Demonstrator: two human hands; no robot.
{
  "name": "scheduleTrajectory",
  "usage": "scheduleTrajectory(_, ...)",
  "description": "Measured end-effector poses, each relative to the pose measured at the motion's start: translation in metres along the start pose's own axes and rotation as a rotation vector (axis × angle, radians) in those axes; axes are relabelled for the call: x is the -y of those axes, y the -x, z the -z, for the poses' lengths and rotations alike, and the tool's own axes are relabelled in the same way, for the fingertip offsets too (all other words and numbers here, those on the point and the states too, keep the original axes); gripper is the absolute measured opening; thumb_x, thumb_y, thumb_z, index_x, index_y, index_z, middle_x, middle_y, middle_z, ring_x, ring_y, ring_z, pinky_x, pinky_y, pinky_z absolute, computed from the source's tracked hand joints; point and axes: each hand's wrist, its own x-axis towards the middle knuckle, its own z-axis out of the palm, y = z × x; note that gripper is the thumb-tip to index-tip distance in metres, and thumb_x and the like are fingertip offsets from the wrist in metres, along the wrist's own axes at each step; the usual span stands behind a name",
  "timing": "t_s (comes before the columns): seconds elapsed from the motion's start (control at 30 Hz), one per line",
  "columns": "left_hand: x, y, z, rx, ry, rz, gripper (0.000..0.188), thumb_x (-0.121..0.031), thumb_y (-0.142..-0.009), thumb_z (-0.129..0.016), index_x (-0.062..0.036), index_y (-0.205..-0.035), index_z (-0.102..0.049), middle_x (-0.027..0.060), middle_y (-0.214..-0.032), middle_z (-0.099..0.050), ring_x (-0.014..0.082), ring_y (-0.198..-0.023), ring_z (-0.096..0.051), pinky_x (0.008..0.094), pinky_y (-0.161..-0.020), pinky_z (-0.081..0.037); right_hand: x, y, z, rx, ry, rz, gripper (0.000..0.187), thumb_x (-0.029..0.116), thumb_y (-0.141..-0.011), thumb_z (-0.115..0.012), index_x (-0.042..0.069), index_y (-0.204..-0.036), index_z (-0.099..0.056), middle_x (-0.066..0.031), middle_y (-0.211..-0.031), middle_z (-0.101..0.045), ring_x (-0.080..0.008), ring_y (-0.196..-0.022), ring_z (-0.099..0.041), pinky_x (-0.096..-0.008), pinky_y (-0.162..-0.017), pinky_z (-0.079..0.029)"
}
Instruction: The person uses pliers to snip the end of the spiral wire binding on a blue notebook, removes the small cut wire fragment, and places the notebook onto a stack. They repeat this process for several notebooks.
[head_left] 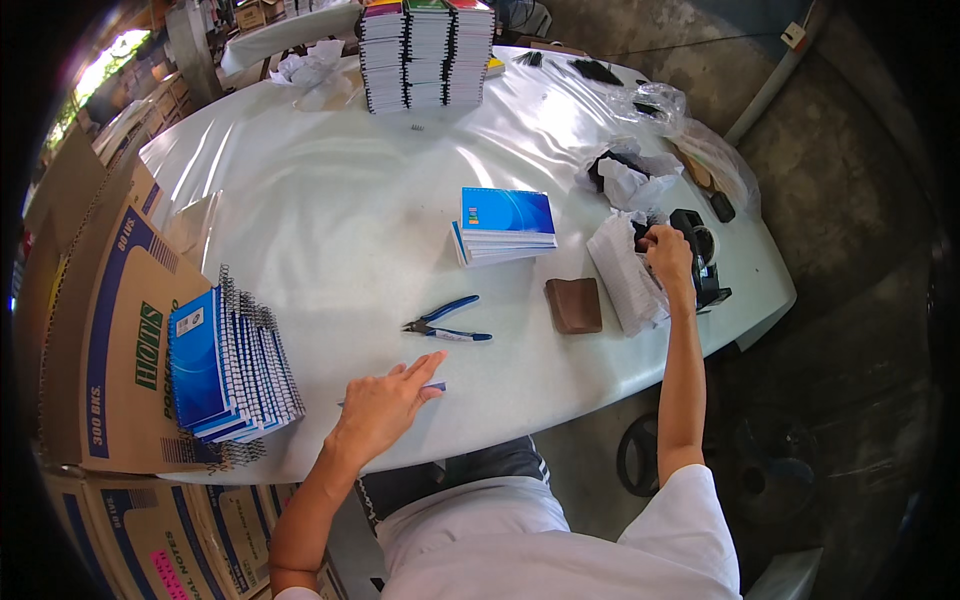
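My left hand (382,408) is at the table's near edge, closed around a thin blue-and-white notebook (436,386) seen edge-on and mostly covered by the hand. Just beyond the fingers lie blue-handled cutting pliers (447,322). My right hand (668,256) reaches to the mouth of a white wrapped bundle (628,275), its fingers pinched at dark contents; what they grip is hidden. Between the hands sits a brown block (574,306). Farther back is a stack of blue-covered notebooks (507,220), without visible coils. At the left stand several coil-bound blue notebooks (228,365).
A carton (125,330) rises at the left table edge. Tall stacks of coil-bound books (425,55) stand at the back. Crumpled white wrapping (635,180) and a black tape dispenser (703,258) lie on the right. More cartons (170,530) sit below left.
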Motion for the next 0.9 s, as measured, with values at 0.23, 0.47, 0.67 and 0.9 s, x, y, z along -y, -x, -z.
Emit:
scheduleTrajectory(0.23,0.006,0.001,-0.009,-0.094,-0.021,-0.057,0.053,-0.038,-0.095,-0.058,-0.0180,-0.142,-0.047,0.0109,-0.114,-0.069,0.0297,-0.079,-0.071,0.0407,-0.061,-0.057,0.033,0.006,0.037,-0.383,0.179,0.279,0.037,-0.007,-0.082,-0.054,0.000,-0.118,-0.058,-0.0182,-0.092,-0.064,-0.0390,-0.091,-0.063,-0.0465,-0.079,-0.050)
scheduleTrajectory(0.47,0.005,-0.001,-0.008,-0.100,-0.034,-0.050,0.056,-0.036,-0.094,-0.059,-0.0141,-0.143,-0.045,0.0102,-0.110,-0.069,0.0282,-0.079,-0.070,0.0395,-0.059,-0.055,0.180,0.135,0.026,0.408,-0.988,0.446,0.026,-0.008,-0.081,-0.067,0.007,-0.100,-0.073,-0.0081,-0.090,-0.063,-0.0216,-0.084,-0.063,-0.0335,-0.073,-0.052)
scheduleTrajectory(0.67,0.004,-0.001,-0.005,-0.081,-0.061,-0.040,0.057,-0.035,-0.094,-0.059,-0.0132,-0.145,-0.043,0.0104,-0.110,-0.069,0.0264,-0.084,-0.071,0.0394,-0.062,-0.056,0.197,0.156,-0.004,0.593,-1.138,0.281,0.026,-0.006,-0.083,-0.070,0.008,-0.104,-0.074,-0.0033,-0.089,-0.063,-0.0115,-0.081,-0.059,-0.0262,-0.071,-0.049)
scheduleTrajectory(0.9,0.007,-0.003,-0.005,-0.039,-0.070,-0.041,0.058,-0.036,-0.095,-0.058,-0.0125,-0.146,-0.041,0.0148,-0.116,-0.067,0.0291,-0.096,-0.069,0.0397,-0.071,-0.057,0.197,0.147,-0.012,0.671,-1.242,0.392,0.019,-0.003,-0.085,-0.068,0.006,-0.101,-0.072,-0.0042,-0.091,-0.065,-0.0158,-0.078,-0.056,-0.0294,-0.070,-0.046)
